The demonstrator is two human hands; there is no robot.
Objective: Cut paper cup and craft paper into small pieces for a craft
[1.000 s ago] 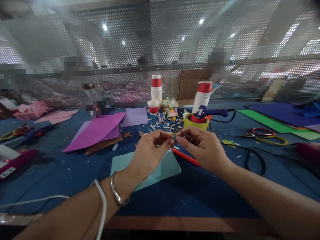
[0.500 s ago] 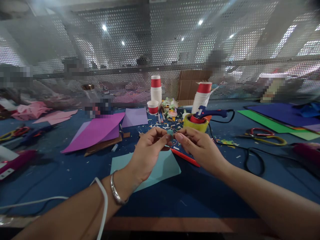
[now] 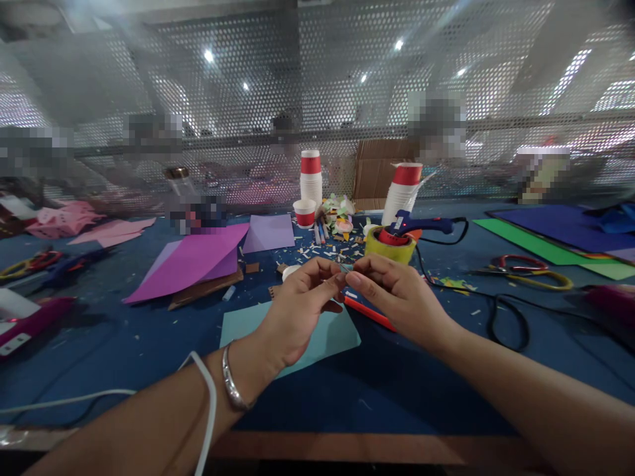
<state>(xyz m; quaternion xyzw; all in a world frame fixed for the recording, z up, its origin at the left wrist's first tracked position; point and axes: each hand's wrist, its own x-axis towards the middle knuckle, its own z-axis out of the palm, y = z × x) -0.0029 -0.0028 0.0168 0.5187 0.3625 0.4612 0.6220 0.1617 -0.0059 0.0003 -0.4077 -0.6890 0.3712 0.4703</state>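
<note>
Above the table's middle, my left hand (image 3: 310,301) and my right hand (image 3: 391,291) meet fingertip to fingertip. Between them a small strip of light blue paper (image 3: 346,268) is pinched, seen nearly edge-on and mostly covered by the fingers. A silver bangle (image 3: 232,380) circles my left wrist. Under my left hand lies a light blue sheet of paper (image 3: 317,337). Close below my right hand is a red-orange stick-like tool (image 3: 370,314), its far end hidden by the fingers. A roll of yellow tape (image 3: 391,250) stands just beyond, with a blue glue gun (image 3: 421,225) resting on it.
Paper cups stand in a left stack (image 3: 311,175) and a right stack (image 3: 403,192). Purple paper (image 3: 193,261) lies left, scissors (image 3: 530,272) right. A black cable (image 3: 496,311) winds across the right side; a white cable (image 3: 203,396) crosses my left forearm. Paper scraps litter the middle.
The light blue paper piece has turned from showing its face to nearly edge-on. My fingertips have come closer together around it. A white round thing now shows behind my left hand.
</note>
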